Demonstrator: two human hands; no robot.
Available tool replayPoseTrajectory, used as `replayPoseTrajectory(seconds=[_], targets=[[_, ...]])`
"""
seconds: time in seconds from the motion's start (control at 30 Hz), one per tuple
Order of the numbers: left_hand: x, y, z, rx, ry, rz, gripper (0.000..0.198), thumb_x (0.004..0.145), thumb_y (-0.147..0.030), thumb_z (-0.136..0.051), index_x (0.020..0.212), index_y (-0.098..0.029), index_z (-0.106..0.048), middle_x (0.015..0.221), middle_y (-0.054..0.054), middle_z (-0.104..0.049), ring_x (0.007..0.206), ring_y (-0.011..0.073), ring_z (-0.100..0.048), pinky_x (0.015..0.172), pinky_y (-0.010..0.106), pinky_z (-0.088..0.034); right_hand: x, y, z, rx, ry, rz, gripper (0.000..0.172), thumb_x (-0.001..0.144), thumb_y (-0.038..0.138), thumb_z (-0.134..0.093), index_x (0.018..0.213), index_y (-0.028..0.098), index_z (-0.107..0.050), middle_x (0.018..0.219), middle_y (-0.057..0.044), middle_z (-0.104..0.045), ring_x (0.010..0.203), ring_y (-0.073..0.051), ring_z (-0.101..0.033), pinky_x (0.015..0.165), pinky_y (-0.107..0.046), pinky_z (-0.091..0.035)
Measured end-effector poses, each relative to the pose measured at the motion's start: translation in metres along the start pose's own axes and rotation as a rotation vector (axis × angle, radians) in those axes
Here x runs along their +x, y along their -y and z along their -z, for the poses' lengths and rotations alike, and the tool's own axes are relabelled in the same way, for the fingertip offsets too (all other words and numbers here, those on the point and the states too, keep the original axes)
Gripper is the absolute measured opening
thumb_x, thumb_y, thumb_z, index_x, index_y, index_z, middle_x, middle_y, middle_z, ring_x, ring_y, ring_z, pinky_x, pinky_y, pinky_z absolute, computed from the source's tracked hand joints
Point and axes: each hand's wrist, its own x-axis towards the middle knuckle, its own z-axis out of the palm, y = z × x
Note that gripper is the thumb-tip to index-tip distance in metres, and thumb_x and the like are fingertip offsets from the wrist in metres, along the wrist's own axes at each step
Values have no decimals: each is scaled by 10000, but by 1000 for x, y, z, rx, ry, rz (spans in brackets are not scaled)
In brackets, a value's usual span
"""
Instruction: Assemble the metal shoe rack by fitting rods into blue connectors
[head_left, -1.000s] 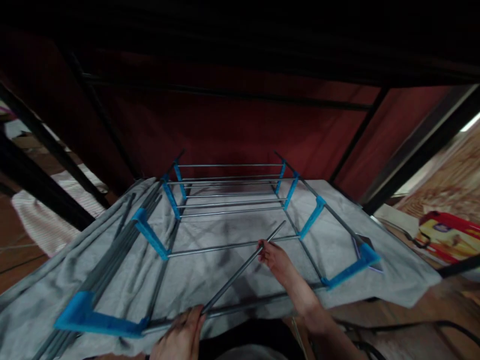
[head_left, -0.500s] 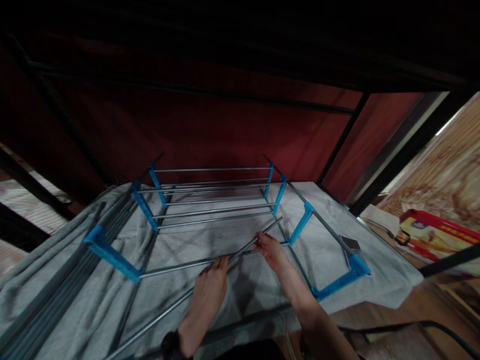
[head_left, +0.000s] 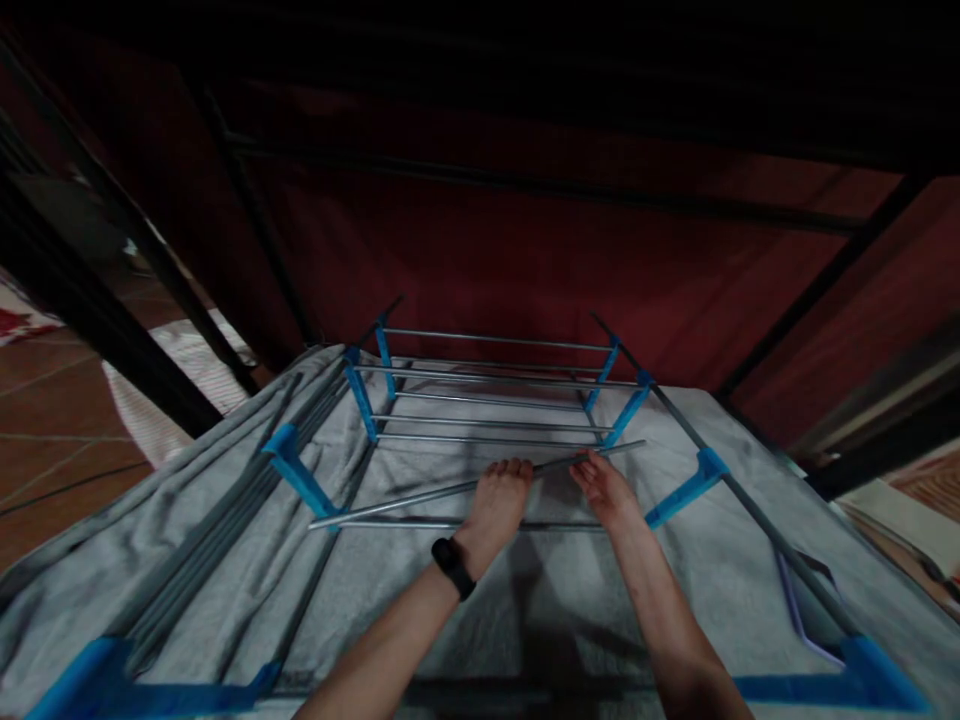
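A loose grey metal rod [head_left: 420,498] slants across a rack frame, its right end higher up in view. My left hand [head_left: 504,495] is wrapped over the rod near its middle. Closer to the right end, my right hand [head_left: 602,485] grips the same rod with bent fingers. Thin crossbars [head_left: 487,440] join the frame's two sides at the far end. Blue plastic connectors, one at the left [head_left: 304,480] and one at the right [head_left: 686,487], hold the frame together. Just below the loose rod runs a fixed crossbar [head_left: 405,523], partly hidden behind my hands.
A bundle of grey rods [head_left: 202,560] lies along the left on the grey blanket [head_left: 427,610]. At the right rests a flat, purple-edged object [head_left: 814,610]. Dark metal posts [head_left: 97,290] and a red curtain [head_left: 480,260] stand around and behind.
The loose rod has moved away from me and turned flatter, its left end now beside the left connector. Both hands moved with it. The view has shifted left.
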Motion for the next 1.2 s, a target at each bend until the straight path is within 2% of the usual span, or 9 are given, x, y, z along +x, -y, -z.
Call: replayPoseTrajectory(seconds=[0.1, 0.27, 0.43, 0.53, 0.67, 0.9, 1.2], targets=[[9, -4, -1, 1, 10, -43, 298, 938, -96, -383, 1160, -111, -581, 1074, 147, -642, 992, 242, -620, 880, 390, -481, 5, -4, 7, 11, -10, -42, 20, 807, 203, -694, 811, 211, -676, 765, 3, -717, 726, -133, -683, 773, -269, -614], [16, -5, -14, 29, -6, -82, 291, 942, -101, -373, 1142, -110, -585, 1056, 152, -644, 977, 226, -620, 869, 378, -483, 7, -18, 13, -10, -2, -93, 50, 819, 164, -661, 812, 205, -688, 797, -2, -729, 751, -140, -698, 808, -279, -613], [20, 0, -21, 36, -18, -143, 254, 925, -94, -414, 1108, -114, -589, 1054, 149, -646, 973, 229, -618, 868, 382, -475, 6, -31, 10, -49, 43, -167, 34, 805, 188, -701, 835, 204, -707, 872, -25, -742, 831, -156, -713, 796, -260, -610], [18, 7, -21, 40, -18, -137, 240, 924, -97, -430, 1100, -114, -592, 1054, 141, -644, 968, 228, -616, 883, 386, -461, 6, -35, 8, -24, 55, -145, 41, 791, 168, -721, 801, 203, -703, 870, -12, -743, 833, -150, -709, 815, -277, -606], [6, 21, -16, 66, -39, -73, 255, 933, -101, -414, 1116, -119, -591, 1043, 122, -643, 975, 236, -606, 894, 393, -444, 8, -37, 8, 28, 27, -105, 83, 783, 133, -716, 737, 196, -688, 776, 15, -728, 766, -127, -691, 857, -308, -602], [-24, 43, -13, 71, -47, 35, 320, 931, -89, -385, 1178, -124, -585, 1050, 133, -640, 992, 248, -600, 918, 412, -426, -4, -38, 2, 40, 23, -91, 97, 722, 158, -779, 738, 197, -691, 749, 23, -713, 745, -128, -680, 882, -317, -597], [-51, 40, -17, 38, -34, 47, 448, 892, -15, -352, 1270, -154, -546, 1131, 113, -640, 1040, 234, -599, 966, 404, -419, -27, -46, -7, 18, 92, -41, 105, 699, 203, -805, 734, 196, -706, 735, 16, -706, 707, -133, -665, 855, -341, -592]])
